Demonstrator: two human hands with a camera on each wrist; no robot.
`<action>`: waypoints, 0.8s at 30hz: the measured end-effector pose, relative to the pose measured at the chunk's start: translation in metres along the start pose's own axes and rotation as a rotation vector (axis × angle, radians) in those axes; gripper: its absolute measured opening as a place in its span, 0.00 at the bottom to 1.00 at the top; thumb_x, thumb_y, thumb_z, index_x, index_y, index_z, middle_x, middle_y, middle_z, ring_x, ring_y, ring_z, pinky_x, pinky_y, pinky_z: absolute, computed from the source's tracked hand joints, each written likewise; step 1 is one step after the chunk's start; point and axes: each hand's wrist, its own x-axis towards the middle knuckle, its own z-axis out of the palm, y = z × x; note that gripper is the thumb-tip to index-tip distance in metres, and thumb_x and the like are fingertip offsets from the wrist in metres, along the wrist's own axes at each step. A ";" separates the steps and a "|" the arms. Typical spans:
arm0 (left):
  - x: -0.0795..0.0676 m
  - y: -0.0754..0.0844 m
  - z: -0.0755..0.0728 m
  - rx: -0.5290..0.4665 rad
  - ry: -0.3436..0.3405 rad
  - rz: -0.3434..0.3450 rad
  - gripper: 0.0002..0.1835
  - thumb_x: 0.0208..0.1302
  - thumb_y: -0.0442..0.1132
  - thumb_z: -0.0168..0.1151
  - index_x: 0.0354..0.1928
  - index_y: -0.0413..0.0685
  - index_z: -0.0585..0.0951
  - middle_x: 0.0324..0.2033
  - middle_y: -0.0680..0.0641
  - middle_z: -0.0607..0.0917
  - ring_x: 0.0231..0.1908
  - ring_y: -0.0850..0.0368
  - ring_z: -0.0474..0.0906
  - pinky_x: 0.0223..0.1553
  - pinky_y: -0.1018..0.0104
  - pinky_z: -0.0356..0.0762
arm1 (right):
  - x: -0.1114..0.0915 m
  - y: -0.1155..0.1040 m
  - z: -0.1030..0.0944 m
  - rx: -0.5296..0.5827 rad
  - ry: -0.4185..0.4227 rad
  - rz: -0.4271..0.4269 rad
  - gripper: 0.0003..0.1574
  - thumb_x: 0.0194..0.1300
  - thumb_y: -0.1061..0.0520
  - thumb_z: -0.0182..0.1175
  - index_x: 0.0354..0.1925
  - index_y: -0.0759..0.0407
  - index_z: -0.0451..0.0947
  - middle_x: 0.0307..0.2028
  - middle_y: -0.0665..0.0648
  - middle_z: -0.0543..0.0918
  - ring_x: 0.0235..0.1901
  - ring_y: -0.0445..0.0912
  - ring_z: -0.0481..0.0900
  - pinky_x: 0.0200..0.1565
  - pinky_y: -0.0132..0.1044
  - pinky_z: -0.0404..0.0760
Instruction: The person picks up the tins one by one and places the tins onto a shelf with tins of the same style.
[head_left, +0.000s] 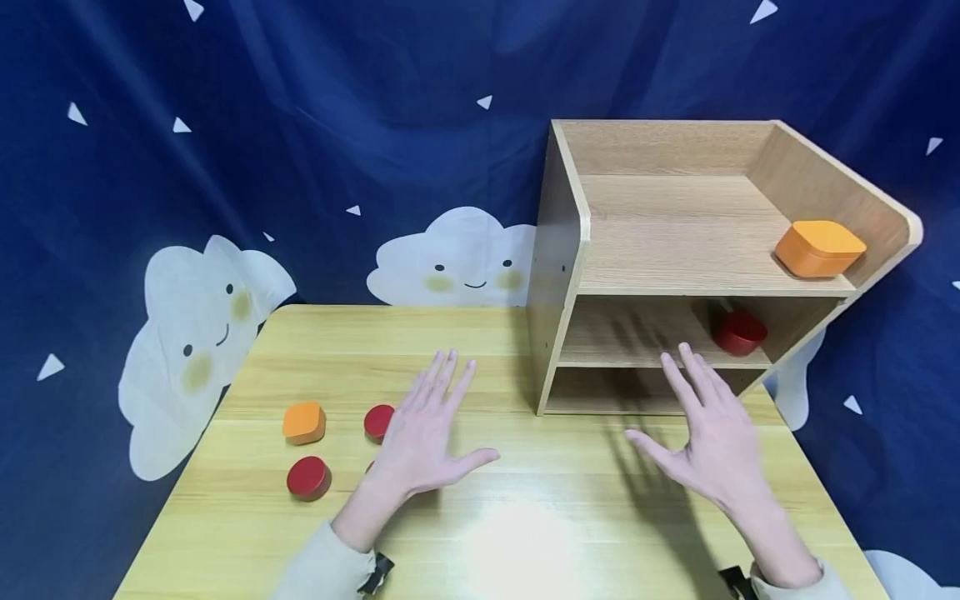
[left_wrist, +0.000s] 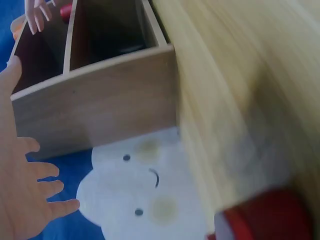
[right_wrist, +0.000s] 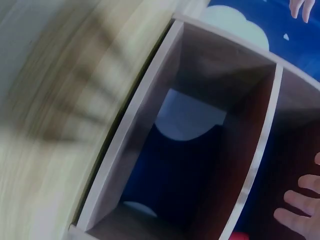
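Observation:
My left hand (head_left: 422,437) hovers above the table with its fingers spread, holding nothing. Beside it lies a red round tin (head_left: 378,422), and a sliver of another red thing shows at the hand's edge, mostly hidden. Further left are an orange squarish tin (head_left: 303,422) and a second red round tin (head_left: 308,478). My right hand (head_left: 716,437), fingers also spread and holding nothing, is in front of the wooden shelf (head_left: 558,333). On its middle level sits a red round tin (head_left: 740,333); an orange tin (head_left: 821,248) stands on the top at the right.
The shelf stands at the back right of the light wooden table (head_left: 540,508). Its raised side panels and front board edges border the levels. A dark blue curtain (head_left: 420,108) with clouds and white triangles hangs behind the table.

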 end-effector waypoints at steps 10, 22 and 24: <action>0.017 0.025 0.012 -0.201 0.007 -0.032 0.55 0.53 0.79 0.48 0.76 0.67 0.38 0.77 0.55 0.46 0.78 0.53 0.45 0.63 0.41 0.71 | -0.010 0.025 -0.012 0.208 0.070 0.157 0.54 0.41 0.37 0.73 0.67 0.50 0.70 0.67 0.55 0.73 0.68 0.46 0.68 0.65 0.20 0.62; 0.043 0.054 0.015 -0.576 0.139 -0.109 0.44 0.60 0.69 0.54 0.75 0.74 0.48 0.73 0.63 0.60 0.71 0.59 0.63 0.67 0.51 0.69 | -0.005 0.047 -0.027 0.448 0.425 0.202 0.30 0.50 0.59 0.71 0.52 0.71 0.79 0.49 0.65 0.85 0.49 0.26 0.79 0.51 0.13 0.72; 0.048 0.057 0.015 -0.615 0.145 -0.119 0.43 0.61 0.67 0.55 0.74 0.76 0.48 0.72 0.65 0.61 0.70 0.59 0.65 0.67 0.51 0.70 | -0.007 0.060 -0.026 0.500 0.439 0.238 0.28 0.49 0.65 0.70 0.51 0.72 0.80 0.47 0.62 0.86 0.45 0.26 0.81 0.49 0.14 0.75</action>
